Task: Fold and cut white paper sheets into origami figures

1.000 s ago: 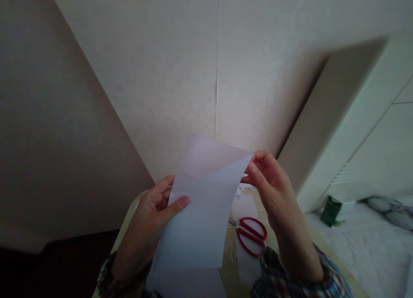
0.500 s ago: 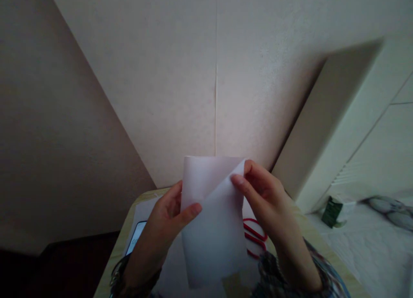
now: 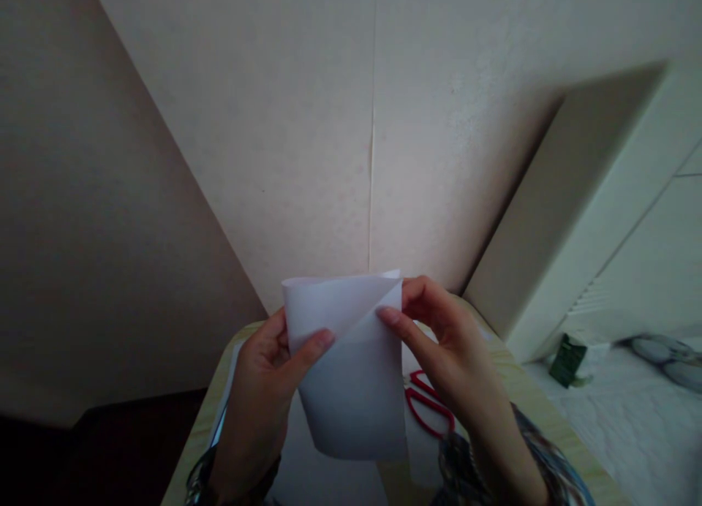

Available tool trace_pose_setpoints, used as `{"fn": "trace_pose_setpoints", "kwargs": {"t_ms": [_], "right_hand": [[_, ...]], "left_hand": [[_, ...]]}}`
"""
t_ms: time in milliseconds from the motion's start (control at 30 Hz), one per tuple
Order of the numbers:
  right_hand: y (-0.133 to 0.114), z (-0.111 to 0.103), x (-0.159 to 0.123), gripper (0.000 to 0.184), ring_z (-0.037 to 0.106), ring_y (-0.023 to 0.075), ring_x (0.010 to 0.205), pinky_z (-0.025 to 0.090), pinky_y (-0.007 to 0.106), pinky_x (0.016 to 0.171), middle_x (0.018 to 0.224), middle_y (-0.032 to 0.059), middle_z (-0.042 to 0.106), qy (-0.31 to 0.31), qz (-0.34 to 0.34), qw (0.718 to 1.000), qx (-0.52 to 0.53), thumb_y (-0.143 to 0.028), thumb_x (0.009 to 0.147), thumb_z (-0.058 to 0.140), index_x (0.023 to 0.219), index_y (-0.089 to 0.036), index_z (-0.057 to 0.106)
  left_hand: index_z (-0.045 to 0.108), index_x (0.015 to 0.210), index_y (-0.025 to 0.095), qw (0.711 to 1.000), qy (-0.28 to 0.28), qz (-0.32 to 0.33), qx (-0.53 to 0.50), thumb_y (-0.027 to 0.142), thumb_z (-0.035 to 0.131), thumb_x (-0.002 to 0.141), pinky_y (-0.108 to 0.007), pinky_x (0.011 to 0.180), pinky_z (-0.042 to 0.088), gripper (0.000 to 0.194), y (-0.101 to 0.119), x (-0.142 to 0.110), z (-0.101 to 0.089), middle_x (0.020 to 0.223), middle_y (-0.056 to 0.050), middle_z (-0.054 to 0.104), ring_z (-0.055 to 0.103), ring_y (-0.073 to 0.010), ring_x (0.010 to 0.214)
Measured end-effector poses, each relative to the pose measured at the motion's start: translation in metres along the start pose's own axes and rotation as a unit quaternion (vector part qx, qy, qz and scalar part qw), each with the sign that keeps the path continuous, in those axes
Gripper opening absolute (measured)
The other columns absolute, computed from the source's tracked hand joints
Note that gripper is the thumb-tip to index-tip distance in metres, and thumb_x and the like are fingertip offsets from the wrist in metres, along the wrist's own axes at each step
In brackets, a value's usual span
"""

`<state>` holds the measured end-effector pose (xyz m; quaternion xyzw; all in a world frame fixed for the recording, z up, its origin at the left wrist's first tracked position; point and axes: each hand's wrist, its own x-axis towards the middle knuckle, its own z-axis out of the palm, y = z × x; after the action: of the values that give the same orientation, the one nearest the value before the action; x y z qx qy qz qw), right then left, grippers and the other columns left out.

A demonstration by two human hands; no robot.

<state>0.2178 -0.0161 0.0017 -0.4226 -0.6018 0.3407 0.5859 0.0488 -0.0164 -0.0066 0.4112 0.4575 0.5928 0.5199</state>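
Between my two hands a folded sheet of white paper (image 3: pixel 354 389) is held up above the table. A diagonal edge runs across its upper part, and its bottom end curves. My left hand (image 3: pixel 282 371) pinches the left side, thumb in front and fingers behind. My right hand (image 3: pixel 439 330) grips the upper right corner, its thumb on the front near the diagonal edge and its other fingers behind. Red-handled scissors (image 3: pixel 431 411) lie just below my right hand, their blades mostly hidden by the paper.
More white paper (image 3: pixel 329 484) lies on the light wooden table (image 3: pixel 515 389). A phone (image 3: pixel 219 422) is mostly covered by my left wrist. The wall (image 3: pixel 307 162) rises behind the table. To the right, a green box (image 3: pixel 567 360) rests on a white quilted surface (image 3: pixel 614 425).
Both hands and the folded paper have moved slightly left, and the paper now bows more, with its bottom end higher. More of the scissors shows; the phone is more hidden.
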Motion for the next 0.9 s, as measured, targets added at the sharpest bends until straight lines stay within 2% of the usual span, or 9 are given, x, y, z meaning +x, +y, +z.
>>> {"fn": "trace_pose_setpoints", "kwargs": {"t_ms": [100, 167, 233, 333, 433, 633, 900], "right_hand": [[0.0002, 0.0027, -0.0011, 0.027, 0.065, 0.0156, 0.078, 0.05, 0.028, 0.07, 0.086, -0.0017, 0.069, 0.034, 0.041, 0.998, 0.043, -0.033, 0.08, 0.074, 0.092, -0.025, 0.051], [-0.0008, 0.0041, -0.0016, 0.036, 0.067, 0.0163, 0.078, 0.05, 0.028, 0.068, 0.089, -0.0007, 0.073, 0.035, 0.061, 0.995, 0.071, -0.034, 0.079, 0.075, 0.102, -0.026, 0.048], [-0.0021, 0.0047, -0.002, 0.035, 0.067, 0.0159, 0.074, 0.05, 0.026, 0.064, 0.085, -0.0008, 0.074, 0.024, 0.07, 0.994, 0.079, -0.033, 0.08, 0.073, 0.106, -0.026, 0.05], [-0.0033, 0.0044, -0.0026, 0.022, 0.066, 0.0141, 0.067, 0.047, 0.023, 0.056, 0.075, -0.0029, 0.074, 0.02, 0.063, 0.994, 0.084, -0.032, 0.084, 0.069, 0.101, -0.026, 0.056], [-0.0033, 0.0035, -0.0034, 0.008, 0.064, 0.0127, 0.063, 0.045, 0.022, 0.054, 0.068, -0.0041, 0.07, 0.029, 0.043, 0.995, 0.081, -0.031, 0.087, 0.066, 0.088, -0.024, 0.06], [-0.0036, 0.0022, -0.0035, 0.008, 0.062, 0.0125, 0.062, 0.043, 0.022, 0.053, 0.068, -0.0038, 0.067, 0.025, 0.034, 0.997, 0.069, -0.029, 0.088, 0.063, 0.082, -0.024, 0.062], [-0.0059, 0.0013, -0.0046, 0.018, 0.055, 0.012, 0.056, 0.037, 0.023, 0.051, 0.06, -0.0044, 0.061, 0.004, 0.058, 0.997, 0.056, -0.031, 0.088, 0.062, 0.073, -0.022, 0.057]], "left_hand": [[0.074, 0.089, 0.018, 0.999, 0.023, 0.03, 0.018, 0.026, 0.085, 0.063, -0.021, 0.059, 0.056, 0.03, -0.0005, -0.0015, 0.0003, 0.075, -0.001, 0.079, 0.073, -0.0183, 0.066], [0.074, 0.089, 0.018, 0.998, 0.039, 0.042, 0.037, 0.025, 0.085, 0.063, -0.021, 0.06, 0.057, 0.029, -0.0008, -0.0026, 0.0002, 0.077, -0.002, 0.08, 0.072, -0.0184, 0.067], [0.075, 0.088, 0.018, 0.996, 0.051, 0.049, 0.055, 0.027, 0.086, 0.062, -0.021, 0.057, 0.056, 0.03, -0.0008, -0.004, 0.0005, 0.076, -0.002, 0.079, 0.072, -0.0189, 0.066], [0.075, 0.088, 0.019, 0.993, 0.058, 0.056, 0.084, 0.029, 0.086, 0.061, -0.022, 0.055, 0.056, 0.03, -0.0003, -0.0064, 0.002, 0.076, -0.001, 0.079, 0.071, -0.0191, 0.064], [0.075, 0.089, 0.02, 0.991, 0.051, 0.057, 0.108, 0.028, 0.085, 0.062, -0.021, 0.056, 0.056, 0.03, 0.0003, -0.0079, 0.0034, 0.078, -0.001, 0.08, 0.072, -0.0193, 0.067], [0.074, 0.092, 0.02, 0.997, 0.011, 0.024, 0.068, 0.033, 0.084, 0.063, -0.02, 0.054, 0.056, 0.034, -0.0008, -0.0081, 0.0039, 0.075, -0.002, 0.079, 0.073, -0.0202, 0.066], [0.074, 0.086, 0.02, 0.997, 0.046, 0.028, 0.062, 0.037, 0.082, 0.066, -0.02, 0.059, 0.056, 0.027, -0.0039, -0.0082, 0.0053, 0.072, 0.0, 0.076, 0.072, -0.0203, 0.071]]}}
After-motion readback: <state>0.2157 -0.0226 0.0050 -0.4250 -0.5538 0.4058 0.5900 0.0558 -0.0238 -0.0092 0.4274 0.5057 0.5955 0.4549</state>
